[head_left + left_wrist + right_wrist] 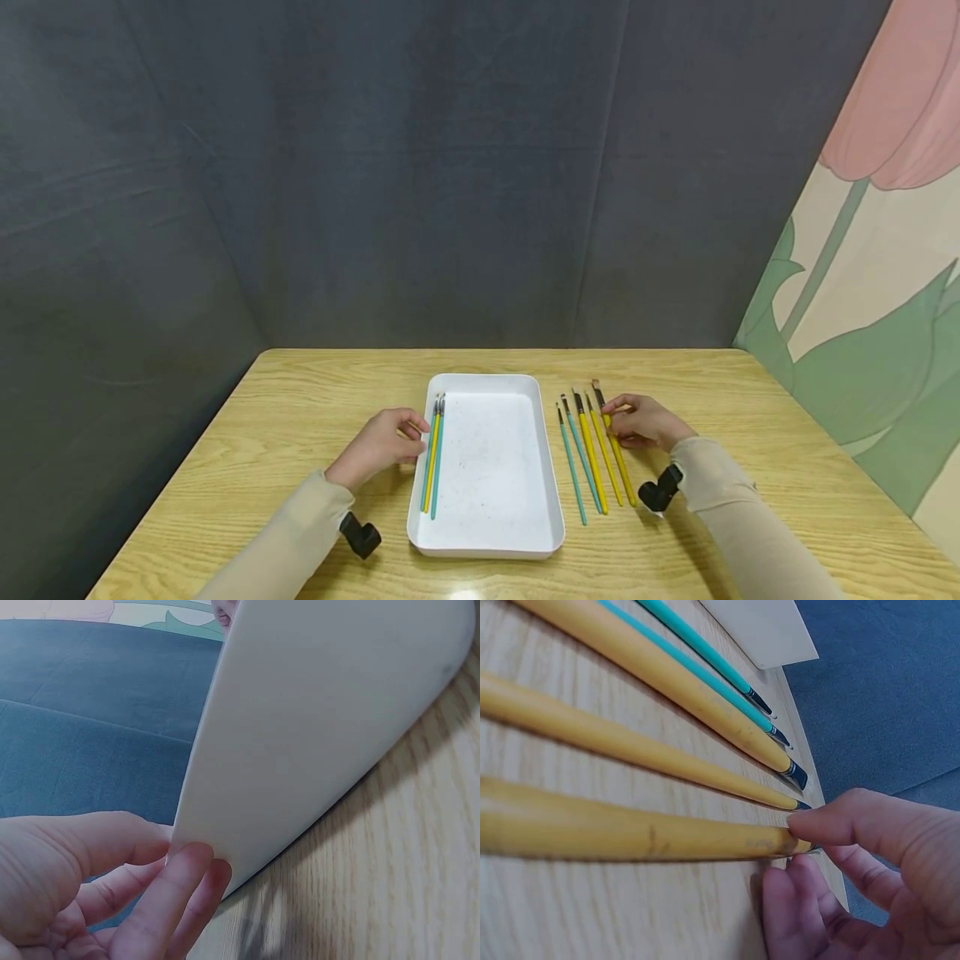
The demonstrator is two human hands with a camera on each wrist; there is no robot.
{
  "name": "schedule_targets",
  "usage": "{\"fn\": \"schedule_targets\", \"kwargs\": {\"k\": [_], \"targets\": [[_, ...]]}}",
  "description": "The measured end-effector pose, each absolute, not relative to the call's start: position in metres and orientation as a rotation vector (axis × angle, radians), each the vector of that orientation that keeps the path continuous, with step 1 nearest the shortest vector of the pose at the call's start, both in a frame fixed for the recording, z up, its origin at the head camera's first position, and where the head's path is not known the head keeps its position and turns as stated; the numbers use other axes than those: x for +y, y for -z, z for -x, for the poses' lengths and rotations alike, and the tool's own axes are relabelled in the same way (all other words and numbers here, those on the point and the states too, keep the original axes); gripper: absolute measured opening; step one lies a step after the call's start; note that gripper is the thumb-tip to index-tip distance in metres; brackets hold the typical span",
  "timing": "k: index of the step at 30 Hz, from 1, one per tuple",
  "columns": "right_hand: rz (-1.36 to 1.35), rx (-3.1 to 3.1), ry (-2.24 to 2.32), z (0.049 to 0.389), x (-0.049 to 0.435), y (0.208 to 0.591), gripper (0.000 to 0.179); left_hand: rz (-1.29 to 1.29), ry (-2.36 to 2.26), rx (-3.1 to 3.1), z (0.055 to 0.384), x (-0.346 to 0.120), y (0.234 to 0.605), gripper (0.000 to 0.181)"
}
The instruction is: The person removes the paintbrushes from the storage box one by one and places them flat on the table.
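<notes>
Yellow-handled, brown-tipped paintbrush [622,467] lies rightmost of five on the wood-grain surface [337,375], my right hand [643,422] pinching it near its bristle end, grip nearly closed. My left hand [386,442] pinches the white rectangular tray [483,552] by its rim. I judge this the grasping step; next calls for lifting clear of the teal and yellow brushes [590,450] alongside.

White tray [480,383], its floor [487,483] flecked with faint grey. In it, brushes [431,467] with two teal handles and one yellow; the row of brushes [591,458] alongside has two teal handles and three yellow, bristles [597,387] probably brown, though too small to be certain. Table [337,375]: light tan with streaky wood grain. Dark blue-grey curtain [450,167]; cream wall [900,250] painted with a pink tulip [900,108] and green leaves [885,367]. Beige sleeves [731,500], black wrist cameras [660,490].
</notes>
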State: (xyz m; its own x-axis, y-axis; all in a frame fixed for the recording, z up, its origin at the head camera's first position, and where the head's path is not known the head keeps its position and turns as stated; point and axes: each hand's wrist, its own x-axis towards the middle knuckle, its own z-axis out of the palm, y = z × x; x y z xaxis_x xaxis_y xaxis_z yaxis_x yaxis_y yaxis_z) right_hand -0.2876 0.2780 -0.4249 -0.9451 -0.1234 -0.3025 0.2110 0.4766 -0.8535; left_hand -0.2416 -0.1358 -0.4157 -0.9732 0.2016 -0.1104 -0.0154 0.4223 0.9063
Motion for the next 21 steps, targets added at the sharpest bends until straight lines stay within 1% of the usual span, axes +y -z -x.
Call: {"fn": "schedule_targets", "kwargs": {"k": [10,15,21], "targets": [[-0.106,2.411,1.506,0.284,0.277,0.42,0.038,-0.15,-1.576,2.474,0.242,-0.135,0.417,0.02],[-0.015,2.404,1.514,0.281,0.268,0.406,0.039,-0.155,-1.575,2.471,0.241,-0.136,0.417,0.02],[0.109,2.392,1.512,0.273,0.24,0.387,0.038,-0.142,-1.573,2.472,0.241,-0.135,0.415,0.02]]}}
